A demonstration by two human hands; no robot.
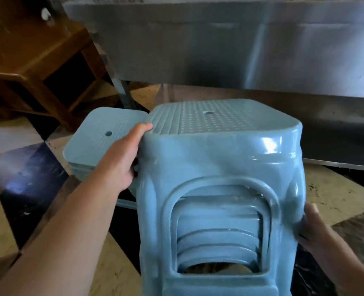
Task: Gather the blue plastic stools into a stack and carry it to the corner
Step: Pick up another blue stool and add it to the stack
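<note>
Checkered floor (38, 212) runs under a steel counter (219, 45). My left hand (123, 159) and right hand (311, 227) grip the stack of blue stools (219, 167); another blue stool (100, 135) stands just behind-left.

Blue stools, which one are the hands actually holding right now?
The near stack of nested stools, gripped by the left hand and right hand. The other blue stool, behind at left, is untouched.
</note>
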